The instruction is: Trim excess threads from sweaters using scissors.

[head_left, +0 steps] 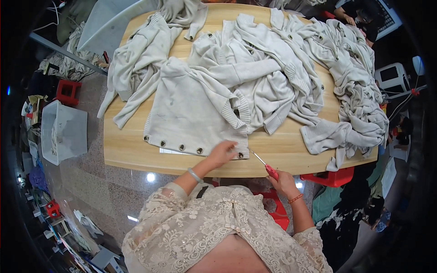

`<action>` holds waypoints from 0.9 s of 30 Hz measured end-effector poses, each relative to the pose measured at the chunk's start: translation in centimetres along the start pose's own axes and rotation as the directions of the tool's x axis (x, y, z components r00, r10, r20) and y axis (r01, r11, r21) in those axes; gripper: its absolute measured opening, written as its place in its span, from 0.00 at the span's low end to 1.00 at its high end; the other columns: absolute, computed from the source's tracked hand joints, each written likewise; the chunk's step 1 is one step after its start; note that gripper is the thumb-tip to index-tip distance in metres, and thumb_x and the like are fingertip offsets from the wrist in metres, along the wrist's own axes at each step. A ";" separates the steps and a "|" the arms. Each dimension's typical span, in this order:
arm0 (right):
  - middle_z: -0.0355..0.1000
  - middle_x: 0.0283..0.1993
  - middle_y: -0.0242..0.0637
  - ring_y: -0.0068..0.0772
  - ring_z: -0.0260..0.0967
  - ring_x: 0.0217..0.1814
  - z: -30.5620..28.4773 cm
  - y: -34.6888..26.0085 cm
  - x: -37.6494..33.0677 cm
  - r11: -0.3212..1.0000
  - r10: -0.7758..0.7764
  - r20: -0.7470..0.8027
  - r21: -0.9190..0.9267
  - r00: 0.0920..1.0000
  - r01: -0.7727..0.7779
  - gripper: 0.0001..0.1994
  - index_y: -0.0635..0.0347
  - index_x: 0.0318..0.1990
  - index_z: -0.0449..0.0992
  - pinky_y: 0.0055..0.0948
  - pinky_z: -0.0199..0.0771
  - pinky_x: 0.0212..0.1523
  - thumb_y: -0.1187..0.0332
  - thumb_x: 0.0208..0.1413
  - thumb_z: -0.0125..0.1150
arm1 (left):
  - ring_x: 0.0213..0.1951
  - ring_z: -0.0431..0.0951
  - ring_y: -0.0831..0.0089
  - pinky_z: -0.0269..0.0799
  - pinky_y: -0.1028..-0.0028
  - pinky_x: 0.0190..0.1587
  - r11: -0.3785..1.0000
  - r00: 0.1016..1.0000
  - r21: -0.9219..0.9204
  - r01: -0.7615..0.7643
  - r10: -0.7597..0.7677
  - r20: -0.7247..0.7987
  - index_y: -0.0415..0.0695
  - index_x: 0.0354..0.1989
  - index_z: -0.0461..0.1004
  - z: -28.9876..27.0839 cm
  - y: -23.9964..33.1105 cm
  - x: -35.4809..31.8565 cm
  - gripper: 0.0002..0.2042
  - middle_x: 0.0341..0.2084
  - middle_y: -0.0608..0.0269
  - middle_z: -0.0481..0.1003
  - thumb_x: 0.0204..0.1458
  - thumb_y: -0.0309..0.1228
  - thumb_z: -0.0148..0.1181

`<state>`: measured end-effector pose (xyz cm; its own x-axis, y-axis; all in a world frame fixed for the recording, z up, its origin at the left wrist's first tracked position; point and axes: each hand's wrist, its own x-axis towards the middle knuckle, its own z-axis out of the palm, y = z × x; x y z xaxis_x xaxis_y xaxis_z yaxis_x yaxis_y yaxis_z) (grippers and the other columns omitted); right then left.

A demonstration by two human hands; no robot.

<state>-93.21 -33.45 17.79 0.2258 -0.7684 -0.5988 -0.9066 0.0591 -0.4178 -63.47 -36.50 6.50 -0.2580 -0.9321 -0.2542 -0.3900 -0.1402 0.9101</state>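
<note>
A cream knitted cardigan [186, 107] lies spread on the table in front of me, its ribbed edges toward me and to the right. Dark round buttons [181, 147] run along the near edge. My left hand [222, 154] rests at the near right corner of the cardigan, beside a button [241, 155], with thumb and fingers apart. My right hand [283, 183] is closed round the handle of a red-handled tool with a thin metal shaft [271, 171]. The shaft points up and left toward the ribbed edge; its tip is too small to make out.
More cream cardigans are heaped on the wooden table [132, 152], at the back and along the right [359, 100]. A translucent bin [68, 132] stands on the floor at left. Red stools [328, 177] stand by the table. Another person [359, 20] is at the far right.
</note>
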 end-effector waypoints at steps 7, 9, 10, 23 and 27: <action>0.73 0.25 0.54 0.59 0.72 0.30 -1.8 -4.1 3.9 0.998 0.049 -0.369 -0.029 0.928 -0.064 0.16 0.60 0.32 0.77 0.51 0.71 0.33 0.54 0.54 0.60 | 0.58 0.61 0.50 0.55 0.58 0.60 0.890 0.492 0.427 0.160 0.303 -0.816 0.42 0.59 0.63 -21.2 1.4 9.9 0.34 0.53 0.49 0.65 0.43 0.43 0.68; 0.71 0.23 0.55 0.58 0.71 0.28 -3.5 -7.0 5.0 0.991 0.053 -0.382 -0.090 0.923 -0.094 0.19 0.64 0.27 0.76 0.48 0.68 0.29 0.53 0.55 0.61 | 0.59 0.60 0.50 0.54 0.57 0.61 0.876 0.435 0.415 0.245 0.284 -0.855 0.43 0.61 0.61 -25.5 1.4 12.6 0.38 0.56 0.48 0.64 0.42 0.45 0.69; 0.68 0.18 0.53 0.51 0.69 0.22 -3.6 -7.6 5.7 0.998 0.004 -0.447 -0.061 0.895 -0.035 0.19 0.65 0.23 0.75 0.42 0.67 0.25 0.55 0.55 0.62 | 0.57 0.63 0.52 0.58 0.58 0.59 0.841 0.450 0.351 0.412 0.147 -0.881 0.41 0.59 0.64 -27.0 1.5 14.0 0.37 0.54 0.47 0.66 0.41 0.45 0.69; 0.70 0.16 0.39 0.25 0.66 0.19 -9.1 -16.4 12.5 0.918 0.049 -0.477 0.369 0.878 0.149 0.12 0.68 0.28 0.76 0.28 0.65 0.24 0.66 0.55 0.61 | 0.41 0.75 0.54 0.67 0.61 0.48 0.963 0.811 0.084 -0.256 0.167 0.560 0.41 0.31 0.79 -21.5 1.8 -5.2 0.13 0.32 0.54 0.78 0.33 0.27 0.67; 0.71 0.20 0.34 0.18 0.63 0.22 -8.5 -21.4 16.0 0.935 -0.092 -0.403 0.280 0.911 0.218 0.09 0.67 0.35 0.77 0.23 0.64 0.26 0.68 0.54 0.62 | 0.27 0.76 0.53 0.70 0.60 0.31 0.932 0.688 0.361 0.035 -0.285 0.667 0.39 0.27 0.77 -21.3 -2.0 -9.9 0.12 0.23 0.48 0.76 0.45 0.38 0.58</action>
<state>-73.27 -52.41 22.97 0.1449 -0.9620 -0.2316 -0.6984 0.0663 -0.7126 -41.33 -34.13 14.13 -0.6565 -0.3787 -0.6523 -0.6915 -0.0432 0.7210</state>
